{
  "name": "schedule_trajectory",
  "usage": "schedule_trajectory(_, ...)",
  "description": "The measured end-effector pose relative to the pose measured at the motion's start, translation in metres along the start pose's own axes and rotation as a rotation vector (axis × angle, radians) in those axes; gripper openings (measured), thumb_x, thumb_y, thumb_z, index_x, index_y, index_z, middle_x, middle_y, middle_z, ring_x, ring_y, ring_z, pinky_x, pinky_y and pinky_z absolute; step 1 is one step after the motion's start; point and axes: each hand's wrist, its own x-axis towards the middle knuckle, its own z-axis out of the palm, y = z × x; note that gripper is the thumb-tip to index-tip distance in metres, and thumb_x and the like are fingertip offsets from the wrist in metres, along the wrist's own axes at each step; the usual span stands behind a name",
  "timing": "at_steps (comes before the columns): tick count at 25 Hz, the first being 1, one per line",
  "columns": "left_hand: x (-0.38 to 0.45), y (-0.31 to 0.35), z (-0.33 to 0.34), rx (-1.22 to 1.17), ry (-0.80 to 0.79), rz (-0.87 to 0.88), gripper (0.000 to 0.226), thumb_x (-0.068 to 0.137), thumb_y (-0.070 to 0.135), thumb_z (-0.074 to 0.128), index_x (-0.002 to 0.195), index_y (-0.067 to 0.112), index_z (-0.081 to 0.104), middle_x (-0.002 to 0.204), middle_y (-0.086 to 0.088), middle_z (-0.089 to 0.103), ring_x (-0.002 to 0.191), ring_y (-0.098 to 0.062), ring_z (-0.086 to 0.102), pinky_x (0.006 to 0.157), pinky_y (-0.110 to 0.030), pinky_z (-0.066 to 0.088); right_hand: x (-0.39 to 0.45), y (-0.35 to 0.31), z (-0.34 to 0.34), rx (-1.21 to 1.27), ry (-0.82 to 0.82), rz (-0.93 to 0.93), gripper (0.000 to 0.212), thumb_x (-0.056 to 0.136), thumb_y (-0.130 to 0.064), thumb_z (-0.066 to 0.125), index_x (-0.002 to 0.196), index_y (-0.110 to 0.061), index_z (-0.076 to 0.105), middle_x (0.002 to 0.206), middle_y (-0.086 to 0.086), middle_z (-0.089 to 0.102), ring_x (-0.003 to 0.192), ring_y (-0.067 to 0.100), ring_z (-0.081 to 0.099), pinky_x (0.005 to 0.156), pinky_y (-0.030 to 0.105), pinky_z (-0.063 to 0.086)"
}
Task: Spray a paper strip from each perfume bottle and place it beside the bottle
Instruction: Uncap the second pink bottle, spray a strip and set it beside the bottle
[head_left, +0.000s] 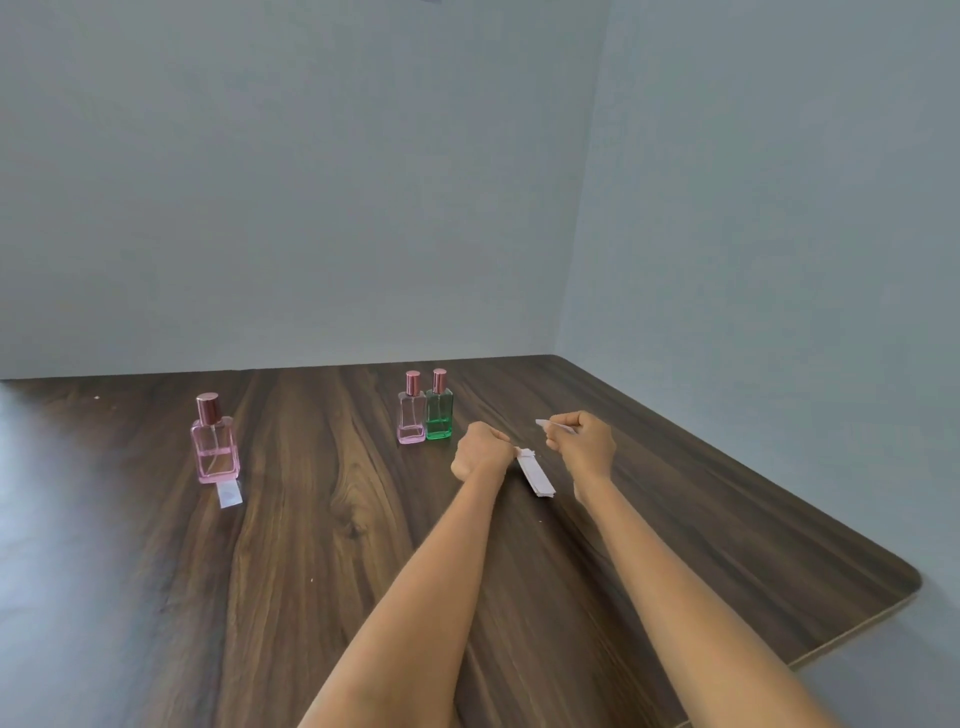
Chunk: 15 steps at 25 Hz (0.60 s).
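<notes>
A pink perfume bottle with a rose-gold cap stands at the left of the wooden table, and a white paper strip lies just in front of it. Further back in the middle stand a second pink bottle and a green bottle, side by side and touching. My left hand pinches the top end of a stack of paper strips that rests on the table. Lifted a little above and to the right, my right hand holds a single paper strip between its fingertips.
The table meets pale blue-grey walls at the back and at the right. Its front right corner is rounded, with a drop beyond the edge. Both forearms reach in from the bottom of the view.
</notes>
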Motion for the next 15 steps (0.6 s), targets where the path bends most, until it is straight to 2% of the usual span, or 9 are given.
schedule_trajectory(1,-0.001,0.001,0.0,0.009,-0.004,-0.008,0.011,0.082,0.02,0.069,0.092,0.021,0.067,0.104,-0.004,0.074,0.09,-0.022,0.072,0.087,-0.032,0.052,0.001,0.001,0.0,-0.017,-0.016,-0.017,0.006,0.081,-0.01,0.069,0.08,-0.013,0.064,0.096,0.008,0.071,0.075,0.013,0.065,0.066,0.022,0.049)
schedule_trajectory(3,-0.001,0.001,-0.002,0.011,-0.014,-0.032,0.015,0.086,0.02,0.061,0.099,0.016,0.067,0.096,-0.003,0.075,0.058,-0.016,0.067,0.082,-0.028,0.053,0.003,0.003,0.0,-0.095,-0.043,-0.08,0.005,0.079,-0.009,0.071,0.08,-0.012,0.067,0.097,0.007,0.068,0.079,0.011,0.062,0.07,0.018,0.044)
schedule_trajectory(5,0.0,0.001,-0.005,-0.049,-0.019,-0.054,0.026,0.09,0.03,0.055,0.103,0.012,0.067,0.094,-0.004,0.074,0.045,-0.014,0.056,0.08,-0.029,0.053,0.003,0.004,0.002,-0.168,-0.061,-0.157,0.004,0.078,-0.007,0.071,0.081,-0.008,0.068,0.094,0.006,0.065,0.073,0.005,0.056,0.065,0.008,0.039)
schedule_trajectory(6,0.0,0.003,-0.009,-0.119,-0.027,-0.065,0.033,0.093,0.037,0.051,0.102,0.009,0.067,0.093,-0.005,0.072,0.046,-0.015,0.053,0.077,-0.029,0.052,0.002,0.002,0.004,-0.191,-0.068,-0.195,0.004,0.078,-0.007,0.071,0.08,-0.007,0.068,0.091,0.005,0.063,0.071,0.004,0.054,0.062,0.007,0.038)
schedule_trajectory(8,-0.004,0.008,-0.021,-0.313,-0.084,-0.114,0.043,0.095,0.045,0.046,0.093,0.007,0.066,0.087,-0.003,0.068,0.05,-0.016,0.047,0.06,-0.026,0.045,-0.003,-0.002,0.011,-0.224,-0.099,-0.271,0.008,0.078,-0.004,0.069,0.074,-0.009,0.065,0.085,0.004,0.06,0.069,0.006,0.052,0.06,0.009,0.037)
schedule_trajectory(10,-0.007,0.01,-0.037,-0.443,-0.153,-0.156,0.041,0.093,0.047,0.051,0.088,0.009,0.065,0.082,0.0,0.067,0.051,-0.015,0.047,0.048,-0.022,0.037,-0.01,-0.005,0.023,-0.253,-0.126,-0.332,0.016,0.08,-0.001,0.065,0.069,-0.013,0.063,0.082,0.004,0.058,0.071,0.011,0.053,0.061,0.014,0.037)
schedule_trajectory(12,-0.011,0.007,-0.057,-0.478,-0.187,-0.173,0.034,0.089,0.045,0.06,0.091,0.012,0.064,0.083,0.002,0.067,0.053,-0.014,0.05,0.047,-0.022,0.04,-0.02,-0.008,0.036,-0.302,-0.132,-0.364,0.015,0.082,0.0,0.063,0.071,-0.011,0.064,0.082,0.003,0.056,0.073,0.013,0.052,0.06,0.014,0.036)
schedule_trajectory(15,-0.012,-0.006,-0.086,-0.486,-0.202,-0.184,0.029,0.085,0.028,0.069,0.105,0.008,0.065,0.078,0.001,0.067,0.057,-0.013,0.055,0.048,-0.024,0.046,-0.035,-0.015,0.061,-0.321,-0.113,-0.4,0.011,0.083,0.001,0.06,0.075,-0.005,0.065,0.082,0.002,0.054,0.074,0.015,0.051,0.058,0.013,0.032)
